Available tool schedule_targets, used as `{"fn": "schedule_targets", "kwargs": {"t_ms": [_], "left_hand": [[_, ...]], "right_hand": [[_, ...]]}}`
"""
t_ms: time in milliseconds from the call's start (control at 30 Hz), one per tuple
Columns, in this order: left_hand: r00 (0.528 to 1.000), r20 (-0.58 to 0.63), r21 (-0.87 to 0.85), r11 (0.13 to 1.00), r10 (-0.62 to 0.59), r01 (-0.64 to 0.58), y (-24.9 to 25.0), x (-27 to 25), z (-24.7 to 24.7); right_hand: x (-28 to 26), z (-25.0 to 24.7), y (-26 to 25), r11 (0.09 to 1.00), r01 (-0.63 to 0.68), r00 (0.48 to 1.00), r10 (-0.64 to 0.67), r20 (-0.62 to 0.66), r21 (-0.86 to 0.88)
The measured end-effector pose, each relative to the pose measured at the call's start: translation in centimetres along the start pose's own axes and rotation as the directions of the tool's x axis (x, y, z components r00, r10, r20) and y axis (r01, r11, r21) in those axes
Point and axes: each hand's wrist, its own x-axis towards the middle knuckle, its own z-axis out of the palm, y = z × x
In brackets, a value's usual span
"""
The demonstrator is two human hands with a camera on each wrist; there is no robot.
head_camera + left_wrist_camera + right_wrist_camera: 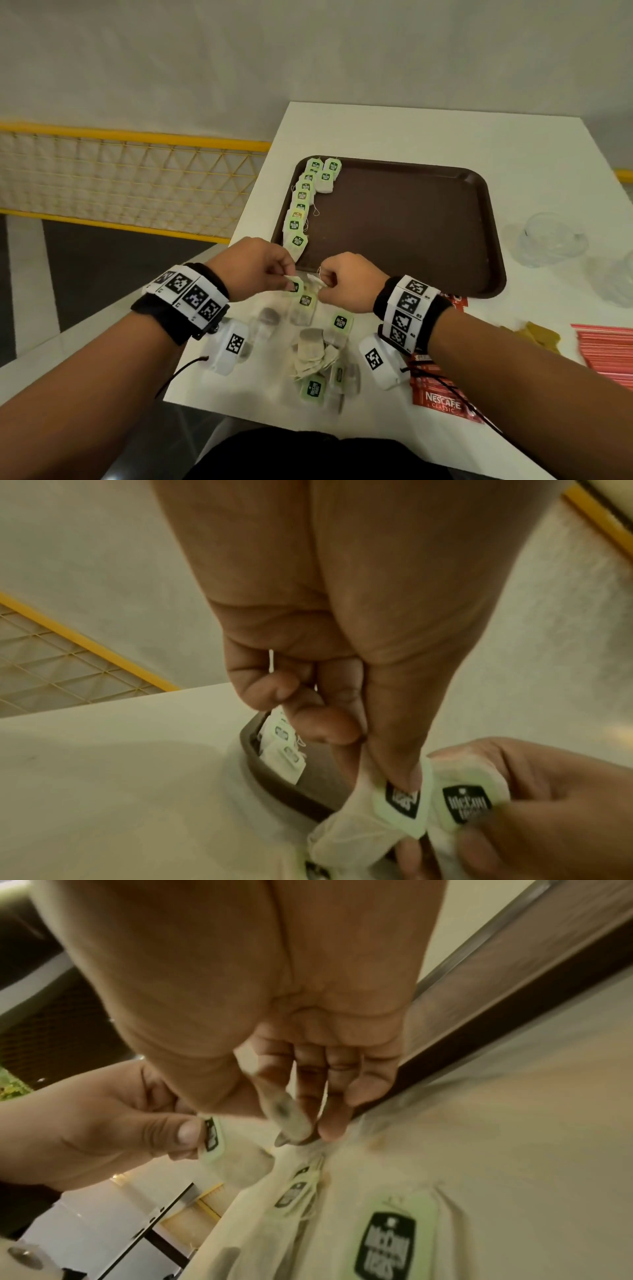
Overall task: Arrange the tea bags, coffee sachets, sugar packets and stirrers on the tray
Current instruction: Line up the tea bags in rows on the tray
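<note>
Brown tray [394, 222] sitting on the white table [411, 137], I am pinching a tea bag's green tag [295, 285] in my left hand [255, 267], my right hand [346, 281] pinching a tea bag [289, 1121] beside it, just off the tray's near-left corner, a row of tea bags [301, 202] lying along the tray's left edge, loose tea bags [317, 356] lying under my wrists, coffee sachets [440, 397] lying to my right.

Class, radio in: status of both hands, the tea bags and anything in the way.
Left hand pinches a tea bag; right hand pinches another. Row of bags along tray left edge. Loose pile below hands.
</note>
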Motion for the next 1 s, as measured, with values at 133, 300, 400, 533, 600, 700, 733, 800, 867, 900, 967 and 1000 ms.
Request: {"fn": "schedule_targets", "kwargs": {"t_ms": [133, 300, 400, 533, 600, 700, 733, 800, 867, 900, 967, 1000], "left_hand": [[0.995, -0.077, -0.028, 0.997, 0.063, -0.065, 0.7, 1.4, -0.9], [0.978, -0.16, -0.127, 0.98, 0.134, -0.155, 1.6, 3.5, -1.3], [0.966, -0.188, -0.127, 0.971, 0.178, -0.204, 1.9, 5.1, -1.9], [0.957, -0.174, -0.062, 0.968, 0.23, -0.244, 2.3, 7.7, -2.4], [0.957, -0.196, -0.03, 0.974, 0.214, -0.224, 2.1, 9.9, -2.9], [0.981, -0.133, 0.084, 0.988, 0.143, -0.132, 1.3, 13.9, -3.9], [0.99, -0.086, 0.133, 0.986, 0.113, -0.101, 0.9, 15.2, -4.2], [0.997, -0.047, 0.219, 0.974, 0.063, -0.051, 0.3, 17.8, -4.5], [0.996, -0.087, 0.265, 0.964, 0.035, -0.011, -0.2, 20.0, -4.9], [0.993, -0.112, 0.273, 0.962, 0.025, 0.006, -0.4, 21.0, -5.1], [0.989, -0.148, 0.284, 0.958, 0.004, 0.039, -0.6, 22.5, -5.6], [0.988, -0.155, 0.294, 0.954, -0.007, 0.053, -0.7, 23.0, -5.8]], "right_hand": [[0.6, -0.7, 0.0, 0.974, -0.006, 0.993, 0.033, -0.117, 0.225], [1.0, -1.5, -0.5, 0.964, 0.043, 0.987, -0.001, -0.158, 0.262], [1.5, -1.6, 0.2, 0.977, 0.034, 0.972, 0.018, -0.234, 0.213], [1.9, -2.0, 1.2, 0.968, -0.027, 0.955, 0.099, -0.279, 0.25], [1.8, -2.2, 1.6, 0.942, -0.076, 0.947, 0.171, -0.273, 0.328], [1.7, -2.5, 2.2, 0.895, -0.11, 0.927, 0.25, -0.28, 0.433], [1.7, -2.7, 2.4, 0.9, -0.129, 0.92, 0.265, -0.288, 0.417], [1.9, -3.0, 2.6, 0.917, -0.154, 0.909, 0.278, -0.311, 0.367], [2.1, -3.2, 2.9, 0.906, -0.163, 0.901, 0.298, -0.315, 0.391], [2.2, -3.2, 2.9, 0.895, -0.164, 0.898, 0.31, -0.313, 0.416], [2.4, -3.3, 3.3, 0.882, -0.164, 0.889, 0.326, -0.321, 0.441], [2.5, -3.4, 3.6, 0.877, -0.161, 0.884, 0.332, -0.33, 0.452]]}}
